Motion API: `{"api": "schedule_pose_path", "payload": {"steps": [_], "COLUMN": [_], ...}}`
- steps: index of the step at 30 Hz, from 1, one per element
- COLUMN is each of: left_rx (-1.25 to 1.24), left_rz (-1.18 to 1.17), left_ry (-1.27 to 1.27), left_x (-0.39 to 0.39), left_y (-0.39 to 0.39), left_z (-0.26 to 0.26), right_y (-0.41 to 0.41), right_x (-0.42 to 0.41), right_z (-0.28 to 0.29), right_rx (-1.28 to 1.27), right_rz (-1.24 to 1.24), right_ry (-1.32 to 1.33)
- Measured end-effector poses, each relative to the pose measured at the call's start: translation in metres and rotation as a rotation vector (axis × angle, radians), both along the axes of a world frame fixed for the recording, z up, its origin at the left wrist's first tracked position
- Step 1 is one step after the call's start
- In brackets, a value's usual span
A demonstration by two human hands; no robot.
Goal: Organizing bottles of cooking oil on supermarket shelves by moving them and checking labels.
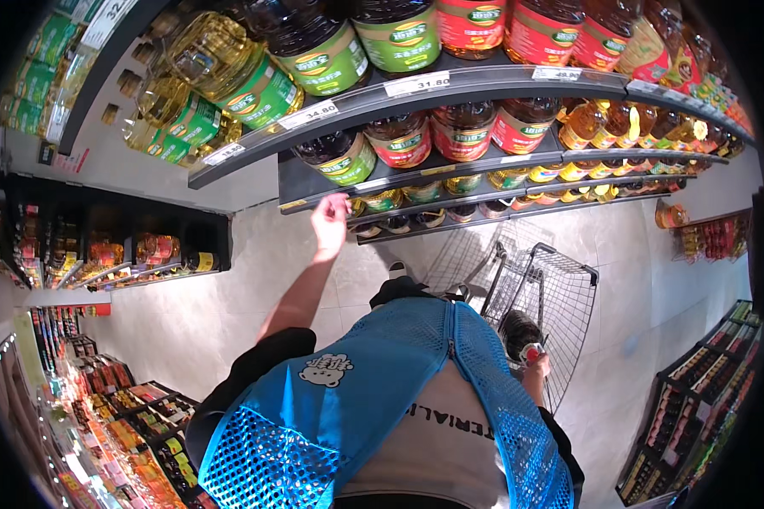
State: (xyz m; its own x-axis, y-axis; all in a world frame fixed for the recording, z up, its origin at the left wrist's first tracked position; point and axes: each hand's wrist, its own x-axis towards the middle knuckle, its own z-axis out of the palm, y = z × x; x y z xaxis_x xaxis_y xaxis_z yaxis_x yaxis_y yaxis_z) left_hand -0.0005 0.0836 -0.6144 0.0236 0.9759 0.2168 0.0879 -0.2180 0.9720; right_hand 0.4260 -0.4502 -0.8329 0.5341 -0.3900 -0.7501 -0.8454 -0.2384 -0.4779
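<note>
My left hand (pixel 331 223) is raised before the left end of a lower shelf, fingers loosely bent, with nothing visible in it. Just above it on that shelf stands a dark oil bottle with a green label (pixel 344 162), beside several oil bottles with red labels (pixel 400 143). I cannot tell whether my fingers touch the shelf edge (pixel 299 203). Down at my right side, my right hand (pixel 536 368) grips the top end of a large dark bottle (pixel 517 329), near its red and white part. This bottle is tilted against the view of the wire shopping cart (pixel 570 299).
An upper shelf (pixel 484 79) with price tags carries large oil bottles (pixel 398 38) close in front of me. Yellow oil bottles (pixel 210 57) stand at its left. Another stocked shelf (pixel 134 254) is to the left. Display racks (pixel 691 407) stand at right. Pale floor tiles (pixel 229 305) lie below.
</note>
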Motion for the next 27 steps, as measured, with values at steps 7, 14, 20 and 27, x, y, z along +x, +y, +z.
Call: {"api": "schedule_pose_path", "payload": {"steps": [7,14,20,27], "left_rx": [0.292,0.357,0.325,0.297], "left_rz": [0.329,-0.161,-0.091,-0.093], "left_ry": [0.108,0.867,0.835,0.821], "left_x": [-0.046,-0.066,-0.047,-0.05], "left_y": [0.098,0.186,0.241,0.219], "left_z": [0.072,0.09,0.096,0.095], "right_y": [0.085,0.246,0.427,0.532], "right_x": [-0.027,-0.043,-0.146,-0.234], "right_z": [0.094,0.098,0.182,0.25], "right_rx": [-0.825,-0.022,0.695,0.825], "right_rz": [0.505,0.801,1.182,1.449], "right_ry": [-0.321,-1.014,-0.906,-0.998]}}
